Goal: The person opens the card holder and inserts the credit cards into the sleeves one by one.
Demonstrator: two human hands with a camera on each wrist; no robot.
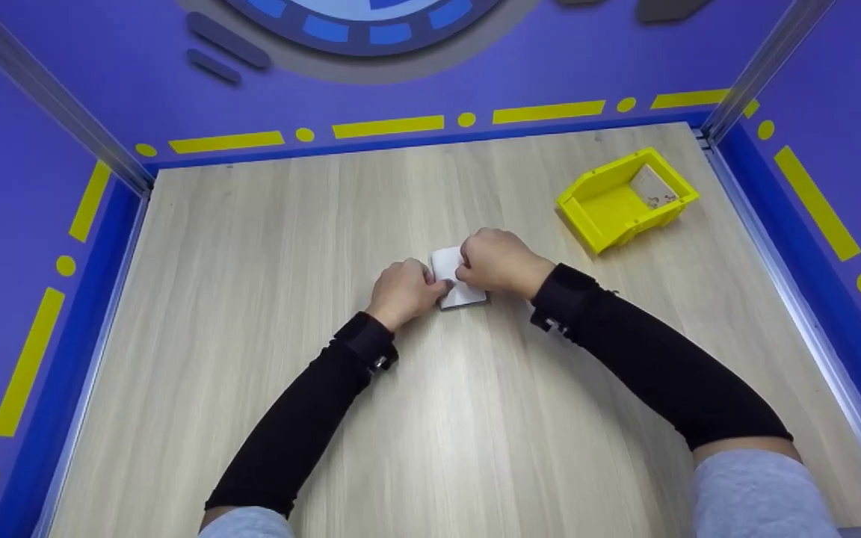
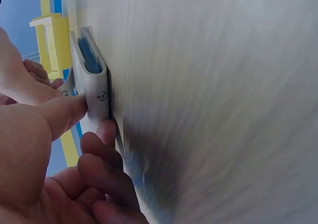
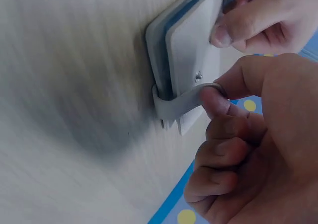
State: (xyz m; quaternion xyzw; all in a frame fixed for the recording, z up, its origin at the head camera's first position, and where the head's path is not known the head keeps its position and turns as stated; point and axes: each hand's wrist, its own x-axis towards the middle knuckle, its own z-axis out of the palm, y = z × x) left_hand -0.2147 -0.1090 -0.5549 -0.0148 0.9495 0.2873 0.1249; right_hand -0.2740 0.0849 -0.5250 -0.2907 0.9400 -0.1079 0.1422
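Note:
A small white card holder (image 1: 465, 296) with bluish inner leaves lies folded on the table between both hands. My left hand (image 1: 405, 290) pinches its folded left side, the thumb on the upper cover and a fingertip low at the spine (image 2: 95, 85). Between thumb and forefinger, my right hand (image 1: 504, 261) grips the free end of a closing strap (image 3: 180, 104). That strap curves up around the open side and over the top cover. A metal snap stud (image 3: 198, 76) shows bare on the cover, beside the strap.
A yellow open-front bin (image 1: 610, 213) stands at the back right, a pale speckled piece (image 1: 652, 187) against its inner rear wall. Blue-purple panels with yellow marks (image 1: 388, 126) border the wood-grain table (image 1: 266, 239) at the back and both sides.

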